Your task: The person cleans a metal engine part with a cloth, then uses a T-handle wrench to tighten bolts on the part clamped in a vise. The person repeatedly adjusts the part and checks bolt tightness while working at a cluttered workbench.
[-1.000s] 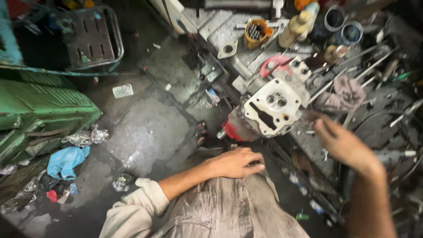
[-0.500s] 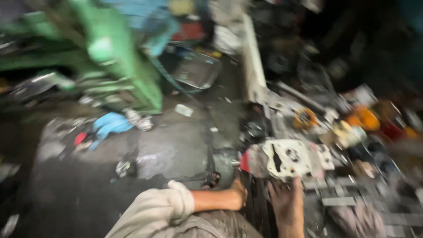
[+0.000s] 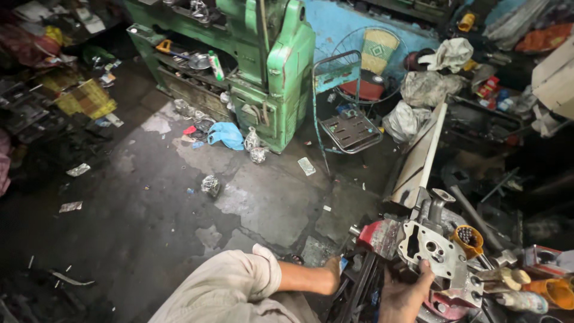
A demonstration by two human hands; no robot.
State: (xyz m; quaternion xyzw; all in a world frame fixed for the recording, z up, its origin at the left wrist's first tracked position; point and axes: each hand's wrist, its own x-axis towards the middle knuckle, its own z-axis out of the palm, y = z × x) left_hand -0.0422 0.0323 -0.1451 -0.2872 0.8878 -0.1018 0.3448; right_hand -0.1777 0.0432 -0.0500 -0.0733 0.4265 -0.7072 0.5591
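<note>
A pale grey cast-metal engine part (image 3: 435,250) with several round holes sits beside a red vise (image 3: 380,235) at the edge of a cluttered bench. My right hand (image 3: 405,295) grips the part's lower edge from below, thumb pressed on its face. My left hand (image 3: 330,274), at the end of a rolled beige sleeve (image 3: 251,276), rests against the dark bench frame just left of the vise. Its fingers are hidden, so whether it holds anything is unclear.
A big green machine (image 3: 281,66) stands at the back, with a metal-frame chair (image 3: 350,128) and a fan (image 3: 368,63) to its right. The stained concrete floor (image 3: 179,197) is littered with scraps and a blue rag (image 3: 227,134). Tools and an orange cup (image 3: 469,238) crowd the bench.
My head has swung up toward the floor and green machine. My right hand moved from the right of the metal part to its lower edge and took hold; my left hand moved to the bench frame.
</note>
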